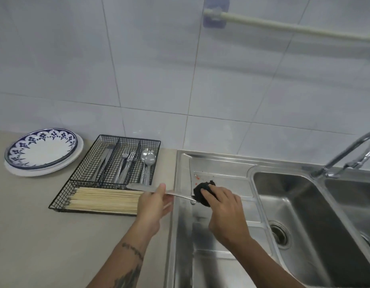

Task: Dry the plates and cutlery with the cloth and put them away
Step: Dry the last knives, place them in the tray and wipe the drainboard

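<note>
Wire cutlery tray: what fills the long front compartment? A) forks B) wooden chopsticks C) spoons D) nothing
B: pale wooden chopsticks lie lengthwise in the front section of the wire cutlery tray; the spoons and forks sit in the rear compartments.

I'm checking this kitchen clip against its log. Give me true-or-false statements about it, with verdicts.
1. The left hand holds a knife. True.
2. The right hand presses a white cloth on the knife. False: the cloth is dark.
3. The plates sit in the sink. False: they are stacked on the counter.
4. Forks and spoons lie in separate compartments of the wire tray. True.
</note>
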A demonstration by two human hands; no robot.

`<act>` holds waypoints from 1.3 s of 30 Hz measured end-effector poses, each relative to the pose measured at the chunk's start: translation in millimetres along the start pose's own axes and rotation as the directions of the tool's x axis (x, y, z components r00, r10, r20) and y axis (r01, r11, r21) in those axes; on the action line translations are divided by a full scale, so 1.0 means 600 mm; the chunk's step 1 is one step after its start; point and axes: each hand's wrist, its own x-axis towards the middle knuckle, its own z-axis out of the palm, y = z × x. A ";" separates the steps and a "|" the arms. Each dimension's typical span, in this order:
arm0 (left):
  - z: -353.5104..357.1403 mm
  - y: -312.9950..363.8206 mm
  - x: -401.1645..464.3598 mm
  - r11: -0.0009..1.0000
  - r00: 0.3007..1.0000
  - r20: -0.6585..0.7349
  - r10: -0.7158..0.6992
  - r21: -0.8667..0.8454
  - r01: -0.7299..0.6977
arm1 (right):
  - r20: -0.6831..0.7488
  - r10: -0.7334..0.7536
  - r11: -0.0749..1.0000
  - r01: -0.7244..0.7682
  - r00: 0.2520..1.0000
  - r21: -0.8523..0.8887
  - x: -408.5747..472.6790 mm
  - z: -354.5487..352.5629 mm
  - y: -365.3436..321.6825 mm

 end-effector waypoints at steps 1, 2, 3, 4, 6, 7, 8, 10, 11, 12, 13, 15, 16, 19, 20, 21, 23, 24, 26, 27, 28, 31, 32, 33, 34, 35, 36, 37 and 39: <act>-0.010 0.007 0.005 1.000 1.000 -0.001 0.016 0.020 -0.015 | -0.008 -0.018 1.000 0.018 1.000 0.008 0.006 0.001 -0.009; -0.021 0.015 0.012 0.998 0.999 -0.003 0.033 0.048 -0.032 | -0.015 -0.033 0.999 0.033 0.999 0.018 0.013 0.002 -0.017; -0.033 0.025 0.019 0.996 0.999 -0.007 0.048 0.082 -0.048 | -0.024 -0.043 0.999 0.044 0.999 0.027 0.019 0.004 -0.024; -0.045 0.034 0.028 0.991 0.998 -0.016 0.061 0.118 -0.059 | -0.034 -0.052 0.998 0.053 0.998 0.036 0.026 0.007 -0.030; -0.074 0.058 0.048 0.975 0.996 -0.040 0.076 0.212 -0.066 | -0.053 -0.067 0.996 0.069 0.996 0.048 0.041 0.015 -0.037; -0.090 0.072 0.062 0.963 0.995 -0.053 0.086 0.260 -0.069 | -0.062 -0.074 0.996 0.077 0.995 0.049 0.047 0.020 -0.039; -0.105 0.088 0.076 0.950 0.993 -0.073 0.091 0.305 -0.065 | -0.064 -0.078 0.996 0.081 0.995 0.047 0.054 0.025 -0.040; -0.136 0.126 0.104 0.928 0.987 -0.133 0.088 0.372 -0.033 | -0.063 -0.076 0.996 0.079 0.995 0.048 0.064 0.036 -0.044; -0.149 0.147 0.118 0.917 0.983 -0.162 0.080 0.400 -0.009 | -0.067 -0.076 0.995 0.079 0.995 0.054 0.068 0.041 -0.046; -0.160 0.166 0.134 0.905 0.981 -0.180 0.075 0.425 0.009 | -0.072 -0.077 0.995 0.081 0.994 0.059 0.071 0.047 -0.047; -0.169 0.185 0.147 0.897 0.979 -0.192 0.071 0.442 0.022 | -0.074 -0.079 0.994 0.084 0.994 0.063 0.074 0.053 -0.047; -0.184 0.218 0.175 0.878 0.971 -0.215 0.104 0.479 0.013 | -0.067 -0.093 0.993 0.097 0.993 0.071 0.077 0.063 -0.048; -0.190 0.230 0.190 0.859 0.964 -0.224 0.140 0.512 -0.006 | -0.065 -0.104 0.991 0.109 0.992 0.078 0.079 0.069 -0.046; -0.199 0.254 0.227 0.760 0.944 -0.227 0.239 0.649 -0.037 | -0.069 -0.120 0.987 0.127 0.990 0.095 0.084 0.085 -0.036; -0.203 0.256 0.244 0.729 0.937 -0.230 0.262 0.684 -0.036 | -0.069 -0.119 0.987 0.125 0.991 0.102 0.085 0.089 -0.031; -0.203 0.256 0.252 0.688 0.934 -0.220 0.280 0.725 -0.036 | -0.070 -0.112 0.987 0.119 0.991 0.108 0.085 0.092 -0.024; -0.204 0.249 0.264 0.594 0.930 -0.197 0.311 0.804 -0.029 | -0.058 -0.089 0.989 0.095 0.994 0.115 0.085 0.090 -0.011; -0.205 0.242 0.271 0.564 0.929 -0.191 0.317 0.826 -0.023 | -0.052 -0.075 0.990 0.080 0.996 0.115 0.084 0.088 -0.002; -0.206 0.228 0.274 0.535 0.932 -0.180 0.315 0.845 -0.018 | -0.031 -0.023 0.993 0.026 0.999 0.114 0.082 0.084 0.017; -0.203 0.223 0.273 0.518 0.932 -0.170 0.320 0.855 -0.022 | -0.022 0.008 0.994 -0.005 1.000 0.112 0.081 0.083 0.027; -0.202 0.219 0.276 0.501 0.930 -0.159 0.330 0.865 -0.030 | -0.015 0.036 0.994 -0.034 0.999 0.108 0.080 0.082 0.037; -0.185 0.215 0.263 0.462 0.910 -0.155 0.384 0.886 -0.044 | -0.022 0.103 0.990 -0.100 0.994 0.101 0.076 0.078 0.061; -0.178 0.216 0.255 0.449 0.896 -0.154 0.417 0.892 -0.056 | -0.018 0.125 0.987 -0.122 0.992 0.108 0.075 0.077 0.065; -0.168 0.216 0.243 0.440 0.887 -0.148 0.437 0.895 -0.067 | -0.013 0.146 0.982 -0.144 0.989 0.119 0.072 0.076 0.070; -0.156 0.214 0.231 0.438 0.878 -0.142 0.457 0.895 -0.084 | -0.010 0.165 0.979 -0.163 0.986 0.126 0.069 0.075 0.076; -0.141 0.212 0.216 0.438 0.862 -0.134 0.488 0.892 -0.109 | -0.006 0.181 0.975 -0.179 0.983 0.130 0.065 0.074 0.081; -0.125 0.204 0.205 0.431 0.834 -0.117 0.539 0.889 -0.154 | -0.001 0.195 0.972 -0.194 0.981 0.134 0.060 0.074 0.086; -0.104 0.195 0.190 0.406 0.801 -0.081 0.593 0.889 -0.211 | 0.003 0.211 0.968 -0.209 0.978 0.138 0.055 0.073 0.090; -0.057 0.160 0.166 0.357 0.776 0.036 0.630 0.874 -0.331 | 0.012 0.246 0.958 -0.245 0.969 0.149 0.045 0.073 0.093</act>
